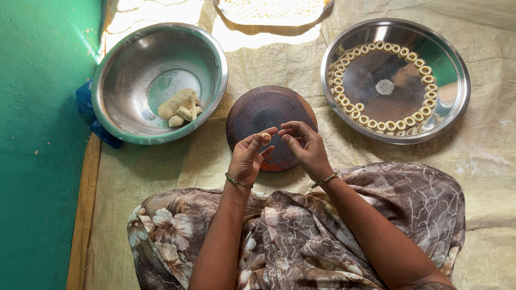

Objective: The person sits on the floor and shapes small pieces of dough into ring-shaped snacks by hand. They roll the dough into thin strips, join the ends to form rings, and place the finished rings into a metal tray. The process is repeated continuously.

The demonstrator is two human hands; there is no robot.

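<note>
My left hand [248, 156] pinches a small piece of pale dough [266, 138] between thumb and fingers, above a round dark wooden board [258, 110]. My right hand [306, 146] hovers just beside it, fingers curled toward the dough and not clearly touching it. A steel bowl [134, 53] at the left holds a lump of dough [177, 103] and a few small pieces. A steel plate [451, 80] at the right carries several small dough rings [424, 70] set along its rim. Both wrists wear thin green bangles.
A pale cloth sheet [484, 156] covers the floor. A green wall [37, 145] runs down the left side, with a blue bag [86, 104] tucked beside the bowl. A tray of pale pieces [271, 11] lies at the top edge in sunlight. My lap is draped in floral fabric [301, 236].
</note>
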